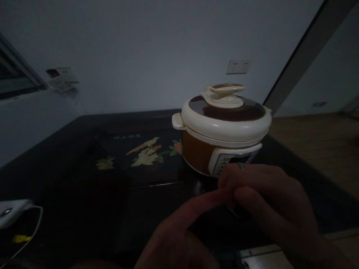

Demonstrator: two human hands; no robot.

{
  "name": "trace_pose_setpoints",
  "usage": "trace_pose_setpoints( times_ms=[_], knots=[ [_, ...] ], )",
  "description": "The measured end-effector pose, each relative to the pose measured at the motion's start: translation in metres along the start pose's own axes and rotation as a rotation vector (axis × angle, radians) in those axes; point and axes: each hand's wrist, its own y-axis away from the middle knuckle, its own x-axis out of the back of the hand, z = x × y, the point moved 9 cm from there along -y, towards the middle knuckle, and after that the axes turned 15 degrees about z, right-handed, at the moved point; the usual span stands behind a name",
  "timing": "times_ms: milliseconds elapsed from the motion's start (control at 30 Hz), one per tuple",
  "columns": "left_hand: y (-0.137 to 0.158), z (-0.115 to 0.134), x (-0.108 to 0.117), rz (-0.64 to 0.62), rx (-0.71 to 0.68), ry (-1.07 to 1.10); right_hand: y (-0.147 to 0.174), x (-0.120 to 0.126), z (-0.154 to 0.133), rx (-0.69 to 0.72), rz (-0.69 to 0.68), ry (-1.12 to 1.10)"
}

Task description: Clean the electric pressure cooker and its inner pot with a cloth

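My right hand (269, 198), with a ring on one finger, is closed around the tip of one finger of my left hand (179, 231). That left finger is stretched out to the right, while the other left fingers are mostly hidden in the dark. No object shows clearly between the hands. Just beyond them stands an electric pressure cooker (196, 149), brown with a cream rim and its lid on. Its control panel (221, 158) faces me and is partly covered by my right hand.
The cooker stands on a black table (92, 205) decorated with a bird and flowers. A white device with a cable (37, 220) lies at the left edge. Wall sockets (238, 67) are behind, with more sockets (63, 76) at left. Wooden floor (316, 130) extends to the right.
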Motion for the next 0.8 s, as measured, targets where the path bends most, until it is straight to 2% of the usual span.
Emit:
trace_pose_setpoints(
  times_ms=[100,233,367,467,533,667,733,800],
  knots=[
    [0.000,-0.007,0.001,-0.041,-0.012,-0.106,0.002,-0.007,0.005,-0.070,-0.044,-0.016],
    [0.001,-0.009,0.002,-0.111,-0.025,-0.242,0.006,-0.012,0.014,-0.197,-0.086,-0.195],
    [0.001,-0.011,0.000,-0.142,0.033,-0.347,0.011,-0.016,0.019,-0.287,-0.153,-0.338],
    [0.000,-0.002,-0.003,-0.064,-0.010,-0.369,0.017,-0.027,0.020,-0.381,-0.275,-0.395],
    [0.002,0.009,-0.005,-0.001,-0.066,-0.305,0.021,-0.035,0.021,-0.451,-0.362,-0.421],
    [0.007,0.031,-0.020,-0.050,-0.116,-0.160,0.026,-0.049,0.015,-0.440,-0.492,-0.434],
    [0.009,0.042,-0.023,-0.059,-0.154,-0.157,0.028,-0.053,0.013,-0.387,-0.553,-0.381],
    [0.008,0.046,-0.021,-0.013,-0.153,-0.224,0.032,-0.055,0.016,-0.349,-0.597,-0.291]
  ],
)
